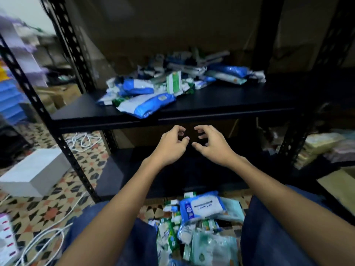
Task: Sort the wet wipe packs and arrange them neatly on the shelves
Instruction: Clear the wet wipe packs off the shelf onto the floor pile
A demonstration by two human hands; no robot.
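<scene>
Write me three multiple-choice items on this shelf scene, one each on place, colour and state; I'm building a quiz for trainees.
1. Where does the jumbled heap of blue, white and green wet wipe packs lie?
A. on the black metal shelf board
B. on the grey box
C. in a drawer

2. What colour is the rectangular box on the patterned floor?
A. red
B. pale grey
C. black

3. What do the left hand and right hand hold?
A. a pack each
B. one shared pack
C. nothing

A: heap sits on the board. B: box is pale grey. C: fingers curl loosely, grip nothing.
</scene>
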